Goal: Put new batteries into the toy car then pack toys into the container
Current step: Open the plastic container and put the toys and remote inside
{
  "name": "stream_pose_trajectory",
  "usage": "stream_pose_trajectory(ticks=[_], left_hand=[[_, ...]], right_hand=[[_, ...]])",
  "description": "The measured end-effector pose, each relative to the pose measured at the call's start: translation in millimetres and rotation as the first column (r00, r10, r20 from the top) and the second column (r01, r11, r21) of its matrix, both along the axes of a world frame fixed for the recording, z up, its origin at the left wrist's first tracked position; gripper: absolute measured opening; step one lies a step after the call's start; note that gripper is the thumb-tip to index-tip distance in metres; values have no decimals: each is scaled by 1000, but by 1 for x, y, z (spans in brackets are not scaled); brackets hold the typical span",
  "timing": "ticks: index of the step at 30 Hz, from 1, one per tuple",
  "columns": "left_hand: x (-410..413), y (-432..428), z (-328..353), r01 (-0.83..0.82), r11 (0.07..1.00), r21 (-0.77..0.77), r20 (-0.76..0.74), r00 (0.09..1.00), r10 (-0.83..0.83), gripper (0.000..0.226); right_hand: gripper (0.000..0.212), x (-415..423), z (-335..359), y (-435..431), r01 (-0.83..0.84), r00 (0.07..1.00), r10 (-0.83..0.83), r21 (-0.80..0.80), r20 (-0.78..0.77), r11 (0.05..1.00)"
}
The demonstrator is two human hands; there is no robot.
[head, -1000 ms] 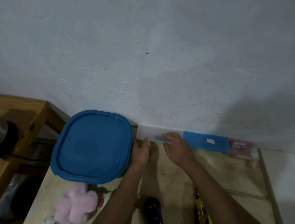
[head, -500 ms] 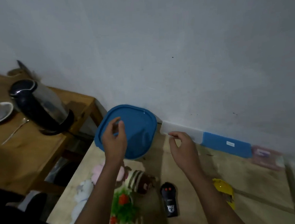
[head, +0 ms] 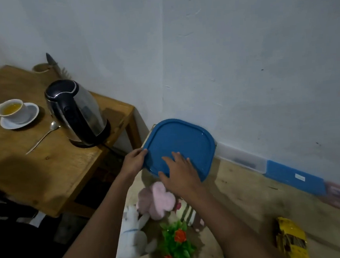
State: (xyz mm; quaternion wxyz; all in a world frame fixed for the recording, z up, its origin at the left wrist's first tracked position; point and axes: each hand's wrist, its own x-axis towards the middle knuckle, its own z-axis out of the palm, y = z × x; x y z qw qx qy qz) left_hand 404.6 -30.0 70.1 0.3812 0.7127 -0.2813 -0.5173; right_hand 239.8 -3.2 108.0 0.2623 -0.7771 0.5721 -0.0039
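A container with a blue lid [head: 183,140] stands at the far left of the light wooden table [head: 249,193], against the wall. My left hand [head: 134,161] grips the lid's left edge. My right hand [head: 178,171] lies flat on the lid's near part, fingers spread. The yellow toy car [head: 290,239] sits at the lower right, apart from both hands. Plush toys lie below the container: a pink one [head: 157,201], a white one [head: 132,229], a striped one [head: 189,211], and a green plastic plant with red flowers [head: 177,244].
A long box, clear and blue [head: 278,168], lies along the wall's foot. To the left stands a lower brown table [head: 35,159] with an electric kettle [head: 76,113], a cup of tea on a saucer [head: 15,112] and a spoon [head: 43,136].
The view swung left and down. My right hand left the long box by the wall and came onto the blue lid. My left hand moved to the lid's left edge.
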Motion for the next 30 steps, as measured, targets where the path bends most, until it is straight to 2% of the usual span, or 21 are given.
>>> stream_pose_trajectory(ticks=[2,6,11,16,22,26,30], left_hand=[[9,-1,-3,32,999,7,-6,999,-32,19],[21,-3,-9,110,994,18,-67,992,-109,23],[26,-4,-6,167,986,22,-92,982,-164,24],[25,-1,-4,170,985,26,-169,972,-163,26],[24,0,-7,126,991,33,-212,970,-116,37],[20,3,-8,126,992,-16,-215,968,-127,28],[15,3,-16,25,999,-24,-225,974,-30,21]], right_hand=[[71,19,-8,-9,14,996,-6,97,-85,995],[86,51,-13,-17,63,977,-38,113,-210,992],[80,72,-12,-26,156,967,-123,136,-225,978],[76,73,-12,-32,161,970,-130,141,-206,977],[35,70,18,-32,56,998,-59,-66,-32,996],[41,59,48,-30,119,989,-105,-146,100,982],[40,45,79,-27,286,930,-210,-236,301,929]])
